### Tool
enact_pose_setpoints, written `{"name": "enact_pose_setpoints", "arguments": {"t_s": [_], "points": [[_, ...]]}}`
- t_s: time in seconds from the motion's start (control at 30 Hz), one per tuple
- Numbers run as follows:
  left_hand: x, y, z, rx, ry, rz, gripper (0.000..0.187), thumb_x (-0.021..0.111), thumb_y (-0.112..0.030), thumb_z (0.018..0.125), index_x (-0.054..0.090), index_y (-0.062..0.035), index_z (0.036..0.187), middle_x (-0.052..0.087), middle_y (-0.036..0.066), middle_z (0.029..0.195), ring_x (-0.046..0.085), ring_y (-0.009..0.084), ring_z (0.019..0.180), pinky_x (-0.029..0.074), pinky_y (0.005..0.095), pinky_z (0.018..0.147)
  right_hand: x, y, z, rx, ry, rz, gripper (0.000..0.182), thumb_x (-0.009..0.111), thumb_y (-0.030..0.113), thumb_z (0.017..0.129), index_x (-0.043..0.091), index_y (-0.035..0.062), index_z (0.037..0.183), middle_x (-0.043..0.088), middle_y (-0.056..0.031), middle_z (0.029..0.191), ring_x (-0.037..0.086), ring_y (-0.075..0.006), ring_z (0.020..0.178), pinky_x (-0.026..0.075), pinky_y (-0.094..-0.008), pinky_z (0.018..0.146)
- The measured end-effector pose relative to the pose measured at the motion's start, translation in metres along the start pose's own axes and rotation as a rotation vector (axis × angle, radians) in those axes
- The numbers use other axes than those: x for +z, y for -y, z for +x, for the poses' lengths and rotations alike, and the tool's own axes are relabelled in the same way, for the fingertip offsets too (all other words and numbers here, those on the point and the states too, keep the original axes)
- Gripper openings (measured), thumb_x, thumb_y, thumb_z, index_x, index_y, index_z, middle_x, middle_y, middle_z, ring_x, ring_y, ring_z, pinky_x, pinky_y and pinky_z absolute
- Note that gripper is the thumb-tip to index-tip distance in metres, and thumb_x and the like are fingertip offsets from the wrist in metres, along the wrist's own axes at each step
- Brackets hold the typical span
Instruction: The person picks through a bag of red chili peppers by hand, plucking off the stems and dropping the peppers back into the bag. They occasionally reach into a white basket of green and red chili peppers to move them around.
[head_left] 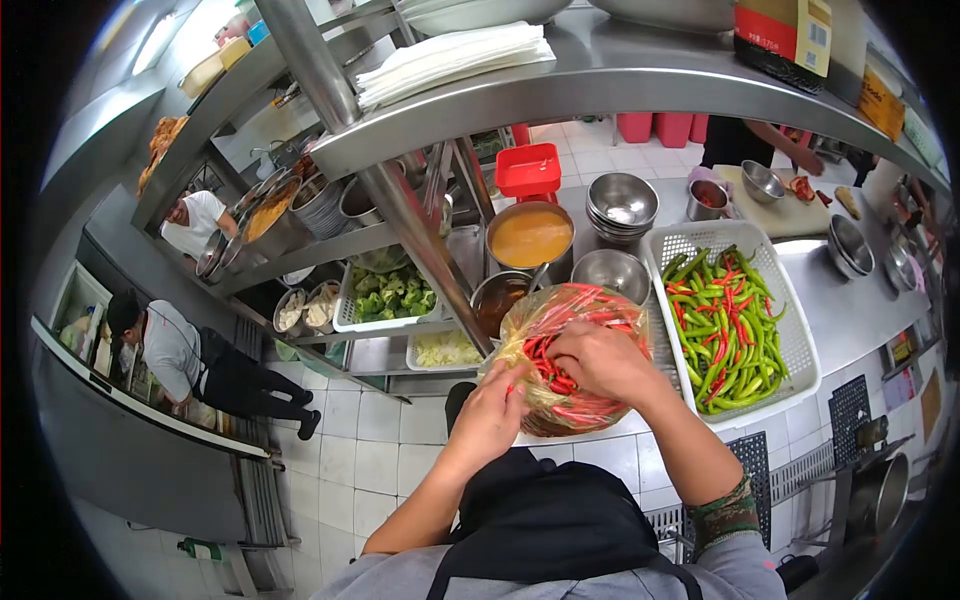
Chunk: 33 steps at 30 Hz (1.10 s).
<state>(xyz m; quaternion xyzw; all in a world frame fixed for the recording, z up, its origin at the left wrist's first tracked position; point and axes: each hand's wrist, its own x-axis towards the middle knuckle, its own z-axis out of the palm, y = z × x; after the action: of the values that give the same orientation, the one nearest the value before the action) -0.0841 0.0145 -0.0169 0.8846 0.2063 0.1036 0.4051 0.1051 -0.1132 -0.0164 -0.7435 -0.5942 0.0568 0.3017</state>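
Observation:
A clear plastic bag (520, 330) full of red chili peppers (543, 366) stands in front of me, its mouth open. My left hand (482, 415) has its fingers closed at the near left rim of the bag, with a bit of red showing by the fingertips. Over the bag's opening, my right hand (603, 362) reaches down with curled fingers among the red chilies; its fingertips are partly hidden. To the right is a white perforated basket (802, 345) holding mixed green and red chilies (725, 330).
Behind the bag are a pot of orange liquid (531, 237), a pot of dark sauce (496, 297) and steel bowls (622, 203). A steel post (415, 235) and overhead shelf (600, 90) frame the counter. Broccoli (388, 300) sits left. Co-workers (180, 350) stand nearby.

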Motion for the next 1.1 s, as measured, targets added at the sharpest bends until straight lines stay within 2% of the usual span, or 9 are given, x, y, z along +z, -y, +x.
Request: {"name": "enact_pose_setpoints", "arguments": {"t_s": [0.13,0.2,0.33,0.43,0.5,0.6,0.77,0.97,1.1], "points": [[-0.003,-0.002,-0.006,0.108,-0.022,0.436,0.035,0.051,-0.011,0.097,0.057,0.0003,0.130,0.049,0.031,0.139,0.072,0.0306,0.090,0.054,0.0366,0.086,0.002,0.007,0.002,0.002,0.135,-0.054,0.024,0.061,0.011,0.084,0.071,0.0091,0.106,0.064,-0.0131,0.104,0.065,-0.0328,0.095,0.053,-0.0439,0.081],[-0.005,0.004,-0.007,0.140,-0.046,0.437,0.032,0.052,-0.011,0.097,0.060,-0.0006,0.126,0.058,0.029,0.127,0.071,0.0326,0.090,0.055,0.0375,0.083,-0.003,0.008,0.001,0.013,0.166,-0.084,0.027,0.058,0.010,0.085,0.070,0.0105,0.110,0.062,-0.0153,0.105,0.065,-0.0347,0.097,0.053,-0.0473,0.080],[-0.022,-0.005,-0.003,0.064,-0.028,0.167,0.023,0.055,-0.012,0.097,0.063,-0.0019,0.116,0.068,0.023,0.099,0.069,0.0346,0.088,0.054,0.0394,0.076,-0.005,-0.004,0.001,0.034,-0.007,-0.016,0.033,0.059,0.008,0.084,0.066,0.0111,0.116,0.062,-0.0151,0.105,0.065,-0.0351,0.097,0.053,-0.0466,0.082],[-0.018,0.001,0.012,0.194,-0.238,0.148,0.017,0.060,-0.015,0.095,0.063,-0.0026,0.106,0.067,0.019,0.084,0.070,0.0337,0.085,0.053,0.0391,0.072,-0.009,-0.002,0.009,0.030,-0.218,-0.050,0.038,0.063,0.009,0.083,0.063,0.0119,0.121,0.061,-0.0149,0.105,0.063,-0.0340,0.097,0.051,-0.0449,0.086],[-0.012,-0.008,0.025,0.079,-0.293,0.205,0.021,0.065,-0.021,0.093,0.062,-0.0023,0.103,0.068,0.019,0.088,0.069,0.0350,0.086,0.053,0.0412,0.072,-0.002,-0.004,0.022,-0.005,-0.355,-0.082,0.042,0.065,0.011,0.082,0.062,0.0123,0.123,0.061,-0.0151,0.105,0.062,-0.0329,0.097,0.050,-0.0434,0.088],[-0.004,-0.022,0.044,0.045,-0.354,0.284,0.029,0.070,-0.029,0.089,0.061,-0.0029,0.100,0.069,0.020,0.090,0.068,0.0375,0.086,0.052,0.0455,0.073,0.004,-0.002,0.040,-0.062,-0.465,-0.195,0.032,0.067,0.015,0.082,0.066,0.0109,0.113,0.061,-0.0129,0.100,0.060,-0.0310,0.095,0.049,-0.0427,0.085],[-0.003,0.005,0.073,0.035,-0.289,0.354,0.029,0.067,-0.031,0.090,0.063,-0.0020,0.089,0.069,0.021,0.083,0.067,0.0419,0.085,0.051,0.0489,0.073,-0.008,-0.027,0.054,-0.072,-0.307,-0.145,0.010,0.067,0.017,0.083,0.069,0.0083,0.087,0.061,-0.0079,0.089,0.059,-0.0304,0.088,0.048,-0.0447,0.078],[-0.009,0.018,0.071,0.051,-0.296,-0.095,0.026,0.058,-0.022,0.097,0.060,-0.0011,0.082,0.058,0.006,0.065,0.058,0.0161,0.062,0.045,0.0332,0.059,-0.024,-0.026,0.055,-0.213,-0.198,-0.228,0.012,0.065,0.020,0.085,0.067,0.0079,0.087,0.062,-0.0097,0.089,0.061,-0.0297,0.088,0.047,-0.0431,0.079],[-0.004,0.034,0.070,-0.003,-0.234,-0.509,0.022,0.054,-0.021,0.101,0.061,-0.0056,0.086,0.052,-0.004,0.069,0.045,0.0050,0.061,0.038,0.0250,0.054,-0.021,-0.035,0.064,-0.055,-0.225,-0.123,0.015,0.066,0.021,0.087,0.067,0.0065,0.086,0.064,-0.0139,0.084,0.062,-0.0344,0.083,0.047,-0.0467,0.077]]}}
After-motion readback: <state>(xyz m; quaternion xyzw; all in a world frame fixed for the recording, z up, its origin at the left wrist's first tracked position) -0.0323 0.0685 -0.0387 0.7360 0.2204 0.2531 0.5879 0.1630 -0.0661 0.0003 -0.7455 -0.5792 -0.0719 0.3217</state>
